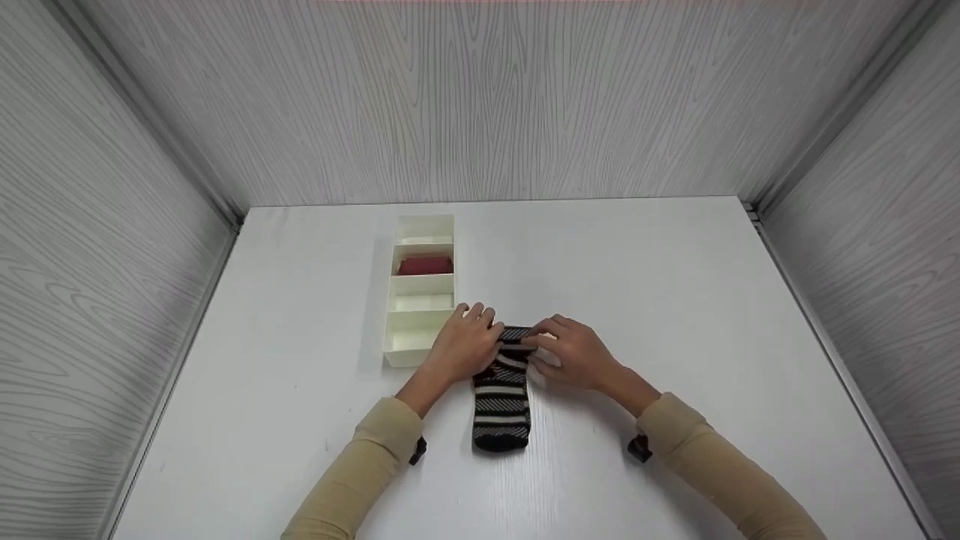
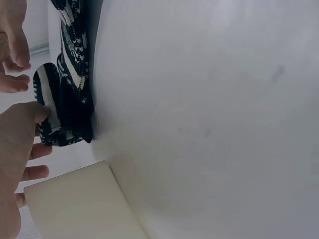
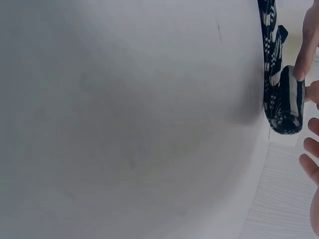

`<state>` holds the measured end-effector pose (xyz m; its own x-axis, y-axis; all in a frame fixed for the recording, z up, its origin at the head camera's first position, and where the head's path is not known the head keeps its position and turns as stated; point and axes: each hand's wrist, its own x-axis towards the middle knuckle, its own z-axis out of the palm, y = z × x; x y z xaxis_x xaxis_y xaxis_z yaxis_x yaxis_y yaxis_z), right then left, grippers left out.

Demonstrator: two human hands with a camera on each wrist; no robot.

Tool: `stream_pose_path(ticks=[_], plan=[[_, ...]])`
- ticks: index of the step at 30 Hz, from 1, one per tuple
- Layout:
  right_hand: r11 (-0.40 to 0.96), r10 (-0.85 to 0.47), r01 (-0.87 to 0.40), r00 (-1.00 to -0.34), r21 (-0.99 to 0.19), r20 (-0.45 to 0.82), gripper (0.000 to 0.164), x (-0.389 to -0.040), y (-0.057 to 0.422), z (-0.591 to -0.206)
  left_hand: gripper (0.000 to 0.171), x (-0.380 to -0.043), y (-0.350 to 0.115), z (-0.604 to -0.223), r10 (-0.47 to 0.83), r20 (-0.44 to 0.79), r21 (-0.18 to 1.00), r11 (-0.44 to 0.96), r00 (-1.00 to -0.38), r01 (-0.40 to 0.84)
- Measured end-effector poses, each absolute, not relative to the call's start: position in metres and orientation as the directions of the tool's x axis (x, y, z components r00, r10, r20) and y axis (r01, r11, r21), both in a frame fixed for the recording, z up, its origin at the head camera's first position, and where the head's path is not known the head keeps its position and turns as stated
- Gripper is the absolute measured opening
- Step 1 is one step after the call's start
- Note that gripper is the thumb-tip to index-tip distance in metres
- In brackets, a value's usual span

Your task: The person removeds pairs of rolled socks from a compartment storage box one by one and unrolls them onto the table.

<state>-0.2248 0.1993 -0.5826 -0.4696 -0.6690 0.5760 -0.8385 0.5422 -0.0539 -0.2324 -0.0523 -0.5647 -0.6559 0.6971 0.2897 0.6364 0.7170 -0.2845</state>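
Observation:
A black sock (image 1: 501, 409) with pale stripes lies lengthwise on the white table, its toe towards me. Its far part is turned back in a thick fold, seen best in the left wrist view as a rounded roll (image 2: 47, 89). My left hand (image 1: 466, 341) grips the fold, thumb on top. Beside the sock's right edge, my right hand (image 1: 574, 352) has its fingers bent and slightly parted, with fingertips near the fold. In the left wrist view nothing shows between those fingertips. Part of the sock under the left hand is hidden.
A cream box (image 1: 385, 330) with several compartments stands left of the sock, close against my left hand. A dark red folded item (image 1: 425, 265) lies in one compartment. Grey wood-grain panels (image 1: 480, 105) enclose the table's back and sides.

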Motion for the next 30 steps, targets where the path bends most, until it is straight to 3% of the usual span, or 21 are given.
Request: stream_pose_path(ticks=[6, 15, 21, 30], plan=[[0.606, -0.687, -0.794, -0.555, -0.052, 0.469, 0.032, -0.225, 0.191, -0.584, 0.033, -0.237, -0.051, -0.564, 0.687, 0.227, -0.276, 0.725, -0.69, 0.631], [0.731, -0.62, -0.68, -0.698, -0.061, 0.36, 0.038, -0.237, 0.181, -0.588, 0.037, -0.226, -0.056, -0.565, 0.686, 0.272, -0.276, 0.728, -0.675, 0.628], [0.754, -0.605, -0.652, -0.736, -0.077, 0.303, 0.034, -0.25, 0.173, -0.588, 0.032, -0.221, -0.06, -0.567, 0.669, 0.299, -0.263, 0.743, -0.681, 0.615], [0.678, -0.657, -0.681, -0.73, -0.276, 0.189, 0.027, -0.255, 0.169, -0.583, 0.031, -0.222, -0.06, -0.57, 0.669, 0.354, -0.285, 0.743, -0.654, 0.606]])
